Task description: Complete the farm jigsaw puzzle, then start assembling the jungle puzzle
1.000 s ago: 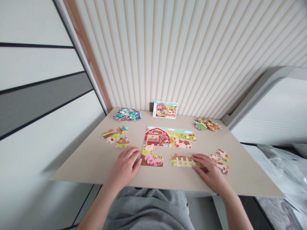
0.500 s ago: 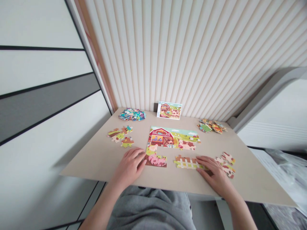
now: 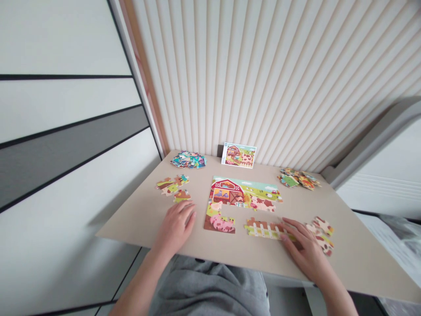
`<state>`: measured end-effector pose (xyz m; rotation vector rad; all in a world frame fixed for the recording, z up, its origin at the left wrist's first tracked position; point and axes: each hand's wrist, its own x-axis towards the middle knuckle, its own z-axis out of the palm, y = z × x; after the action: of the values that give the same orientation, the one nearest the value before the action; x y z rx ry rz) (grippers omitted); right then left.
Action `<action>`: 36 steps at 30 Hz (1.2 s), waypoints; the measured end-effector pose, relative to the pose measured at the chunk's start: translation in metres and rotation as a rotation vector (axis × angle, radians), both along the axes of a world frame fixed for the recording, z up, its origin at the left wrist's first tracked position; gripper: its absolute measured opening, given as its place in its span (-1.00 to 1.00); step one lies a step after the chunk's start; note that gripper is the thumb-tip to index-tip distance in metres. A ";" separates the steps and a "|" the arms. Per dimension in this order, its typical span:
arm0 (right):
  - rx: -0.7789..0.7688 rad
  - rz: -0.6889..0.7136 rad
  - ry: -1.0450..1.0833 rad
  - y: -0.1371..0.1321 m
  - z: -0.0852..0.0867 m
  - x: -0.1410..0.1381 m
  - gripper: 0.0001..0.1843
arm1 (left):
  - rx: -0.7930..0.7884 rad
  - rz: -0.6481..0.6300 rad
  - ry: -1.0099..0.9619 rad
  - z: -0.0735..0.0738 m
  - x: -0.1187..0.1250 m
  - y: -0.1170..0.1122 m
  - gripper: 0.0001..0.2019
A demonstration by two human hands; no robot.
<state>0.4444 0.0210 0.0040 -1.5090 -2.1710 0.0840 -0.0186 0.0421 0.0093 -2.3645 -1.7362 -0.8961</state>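
Flanking farm puzzle (image 3: 245, 193) — open left hand (image 3: 174, 226), open right hand (image 3: 304, 252) flat on fence strip (image 3: 263, 229)

Person, two bare hands in view: left hand (image 3: 176, 224), right hand (image 3: 304, 250). Forearms are bare all the way to the bottom frame edge. Nails look short and plain. Grey garment (image 3: 210, 285), heathered jersey-type fabric with soft folds, shows below the near edge of the desk (image 3: 138, 219). Can't tell whether it's top or trousers.
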 end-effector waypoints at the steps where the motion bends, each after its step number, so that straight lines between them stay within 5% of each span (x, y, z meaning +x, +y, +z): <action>1: 0.008 -0.002 -0.001 0.000 0.000 0.000 -0.61 | 0.002 0.055 0.011 -0.002 -0.012 0.004 -0.70; 4: 0.018 0.003 -0.012 0.000 0.001 0.000 -0.62 | -0.024 0.207 0.069 -0.007 -0.049 0.015 -0.67; 8: 0.029 0.012 -0.025 0.001 0.000 0.000 -0.62 | -0.079 0.245 0.109 -0.010 -0.075 0.020 -0.61; 20: 0.041 0.005 -0.045 0.000 0.002 -0.001 -0.63 | -0.164 0.222 0.144 0.003 -0.061 0.036 -0.54; 29: 0.039 0.001 -0.035 -0.001 0.003 -0.004 -0.63 | -0.162 0.027 -0.265 -0.002 -0.057 0.037 -0.68; 36: 0.048 0.003 -0.030 -0.001 0.002 -0.004 -0.63 | -0.238 0.016 -0.545 0.006 -0.048 0.031 -0.76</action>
<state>0.4406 0.0204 0.0063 -1.4892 -2.1832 0.0107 -0.0665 0.0733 0.0150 -2.3893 -2.1457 -1.5223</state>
